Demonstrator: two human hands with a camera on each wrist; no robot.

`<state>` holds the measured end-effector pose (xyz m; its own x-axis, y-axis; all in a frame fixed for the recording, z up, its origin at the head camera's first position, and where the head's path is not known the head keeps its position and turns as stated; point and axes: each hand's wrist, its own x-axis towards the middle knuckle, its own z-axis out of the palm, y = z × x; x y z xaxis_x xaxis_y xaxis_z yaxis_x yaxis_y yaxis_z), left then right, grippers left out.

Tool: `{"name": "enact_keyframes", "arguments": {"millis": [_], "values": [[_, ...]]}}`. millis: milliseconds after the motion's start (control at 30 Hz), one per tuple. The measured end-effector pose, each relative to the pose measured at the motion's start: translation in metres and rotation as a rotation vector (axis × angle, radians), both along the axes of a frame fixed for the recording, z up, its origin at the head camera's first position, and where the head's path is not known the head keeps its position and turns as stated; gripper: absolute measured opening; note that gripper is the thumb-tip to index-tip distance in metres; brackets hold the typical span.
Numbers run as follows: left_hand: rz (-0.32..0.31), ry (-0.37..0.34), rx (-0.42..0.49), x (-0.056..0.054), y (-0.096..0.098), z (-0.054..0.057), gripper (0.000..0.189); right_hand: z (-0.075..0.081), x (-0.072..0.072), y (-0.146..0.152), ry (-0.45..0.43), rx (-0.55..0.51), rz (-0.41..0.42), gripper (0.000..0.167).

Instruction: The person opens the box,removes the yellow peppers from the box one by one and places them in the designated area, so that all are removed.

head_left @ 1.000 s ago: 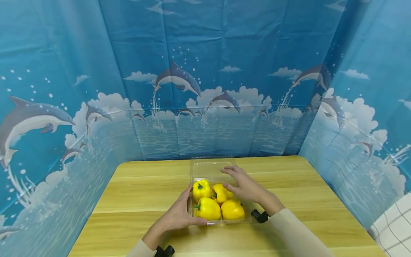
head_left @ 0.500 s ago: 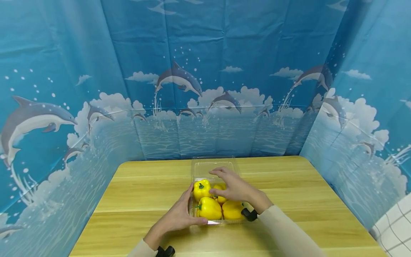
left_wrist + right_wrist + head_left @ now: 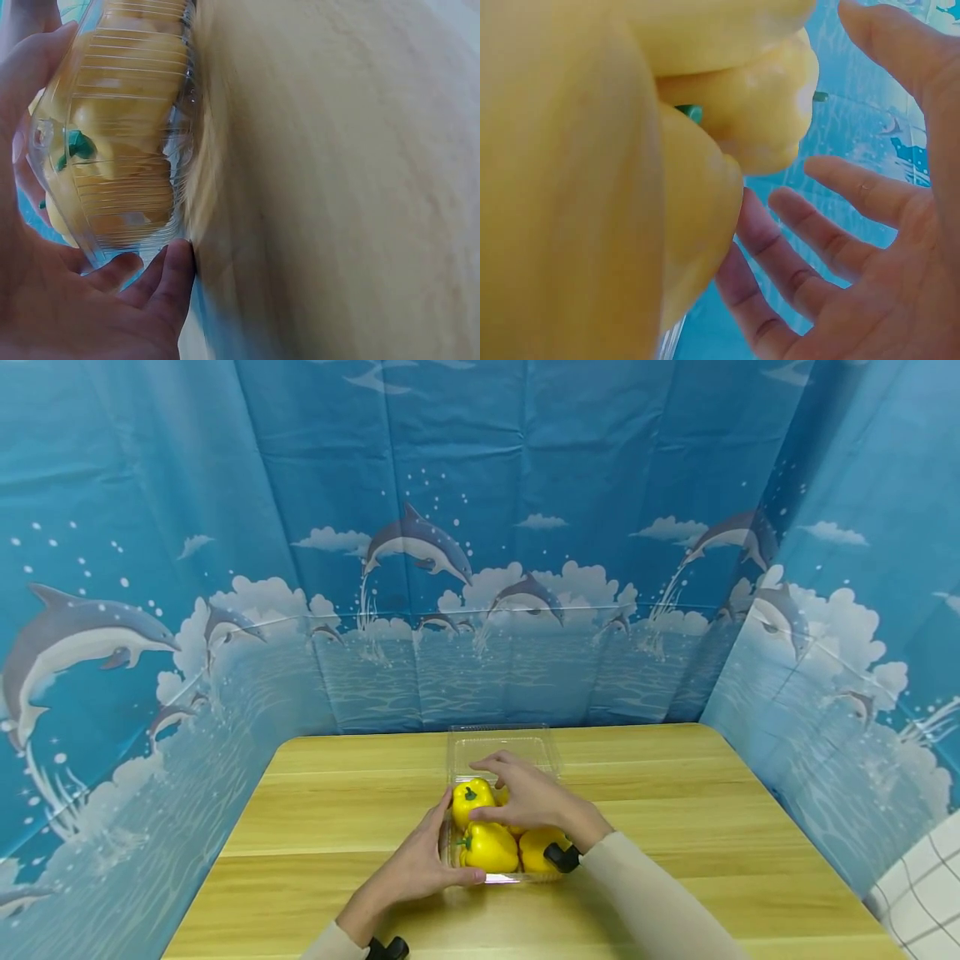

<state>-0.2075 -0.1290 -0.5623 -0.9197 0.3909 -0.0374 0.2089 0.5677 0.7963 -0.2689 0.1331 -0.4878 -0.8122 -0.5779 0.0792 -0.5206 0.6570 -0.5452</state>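
Note:
Several yellow bell peppers sit in a clear plastic clamshell container (image 3: 501, 878), whose lid (image 3: 501, 747) lies folded back. My left hand (image 3: 420, 858) holds the container by its near left corner, thumb on the front rim and fingers along the left side. Its ribbed wall (image 3: 131, 56) shows in the left wrist view. My right hand (image 3: 523, 795) hovers over the back of the container, fingers spread, near the back left pepper (image 3: 471, 803). It hides most of the back right pepper. At the front lie a left pepper (image 3: 489, 847) and a right pepper (image 3: 534, 850), partly covered by the wrist camera.
The container stands on a wooden table (image 3: 337, 818), its lid close to the far edge. A blue dolphin-print curtain (image 3: 480, 543) surrounds the back and sides. A white gridded surface (image 3: 918, 893) shows at the lower right.
My right hand has moved left across the container, from over the back right pepper toward the back left one. The left hand and the container have stayed in place.

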Motion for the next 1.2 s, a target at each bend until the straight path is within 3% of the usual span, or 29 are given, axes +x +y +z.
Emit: {"name": "enact_keyframes", "arguments": {"millis": [367,600,1200], "values": [[0.008,-0.01,0.015,0.001,0.001,-0.001,0.146,-0.004,-0.006,-0.01,0.003,0.027,0.004,0.077],[0.001,0.03,0.013,0.003,0.002,-0.004,0.144,-0.006,-0.008,-0.011,-0.005,0.032,0.001,0.07],[0.017,-0.002,0.021,0.0,0.001,-0.005,0.144,-0.004,-0.011,-0.011,0.021,0.036,0.01,0.068]]}}
